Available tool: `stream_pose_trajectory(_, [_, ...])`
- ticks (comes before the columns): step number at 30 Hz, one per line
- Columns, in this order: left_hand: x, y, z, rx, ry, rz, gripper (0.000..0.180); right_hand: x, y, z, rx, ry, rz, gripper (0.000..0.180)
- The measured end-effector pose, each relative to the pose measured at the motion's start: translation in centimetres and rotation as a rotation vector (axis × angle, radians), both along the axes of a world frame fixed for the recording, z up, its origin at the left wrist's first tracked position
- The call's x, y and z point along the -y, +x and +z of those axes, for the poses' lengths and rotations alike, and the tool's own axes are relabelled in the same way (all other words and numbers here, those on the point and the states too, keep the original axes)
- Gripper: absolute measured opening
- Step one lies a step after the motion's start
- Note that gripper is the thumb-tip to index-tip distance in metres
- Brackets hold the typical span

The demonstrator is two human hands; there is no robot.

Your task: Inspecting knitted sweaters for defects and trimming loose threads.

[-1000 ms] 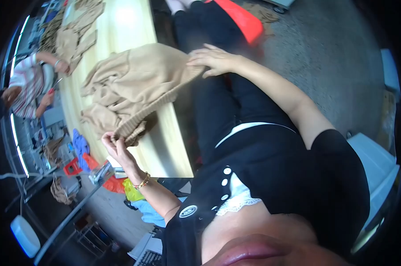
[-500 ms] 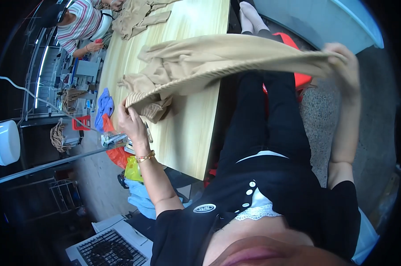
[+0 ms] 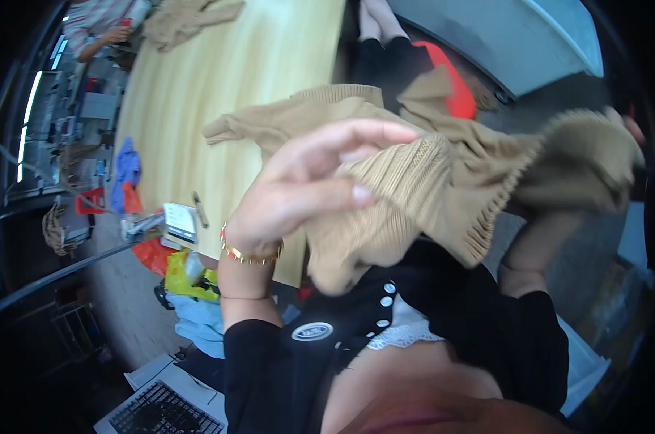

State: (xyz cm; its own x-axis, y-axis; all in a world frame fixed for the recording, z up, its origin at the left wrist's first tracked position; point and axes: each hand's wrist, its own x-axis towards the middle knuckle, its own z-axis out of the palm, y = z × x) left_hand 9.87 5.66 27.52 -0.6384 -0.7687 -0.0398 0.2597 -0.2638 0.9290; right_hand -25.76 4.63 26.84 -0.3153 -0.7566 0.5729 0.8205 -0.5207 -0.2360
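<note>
Left hand, raised nearer the camera than half a second earlier, pinches the ribbed hem of the tan knit sweater between thumb and fingers; right hand is buried in its far end, grip not discernible. The sweater, previously stretched above the wooden table, now hangs bunched between both hands over the lap. A yellow package lies left, below the table edge.

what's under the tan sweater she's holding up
The tan knit sweater hangs between the left hand and right hand, over black clothing and a wooden table. Her lap is covered.
</note>
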Motion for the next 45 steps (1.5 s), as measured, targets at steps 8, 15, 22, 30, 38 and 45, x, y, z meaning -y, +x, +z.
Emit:
stream_pose_trajectory(8, [-2.6, 0.9, -17.3, 0.445, 0.453, -0.060, 0.041, -0.2, -6.3, -15.4, -1.032, 0.614, 0.032, 0.033])
stream_pose_trajectory(15, [-5.2, 5.3, -18.1, 0.588, 0.604, -0.018, 0.018, -2.3, -4.9, -17.3, -1.272, 0.784, -0.092, 0.031])
stream_pose_trajectory(22, [-3.3, 4.6, -14.6, 0.244, 0.528, 0.231, 0.017, -3.0, -5.1, -10.8, -1.138, 0.752, -0.238, 0.036])
stream_pose_trajectory(30, [1.2, 2.1, -9.8, 0.169, 0.043, 0.392, 0.018, -2.7, -0.8, -4.2, -0.889, 0.069, -0.005, 0.028])
stream_pose_trajectory(38, [0.5, -1.3, -11.7, 0.154, 0.016, 0.382, 0.020, -1.7, 14.7, -7.8, -1.540, -0.311, 0.039, 0.021])
stream_pose_trajectory(45, [-0.9, -2.0, -13.4, -0.114, 0.162, 0.457, 0.023, 1.7, 13.7, -11.0, -1.518, -0.438, -0.567, 0.018])
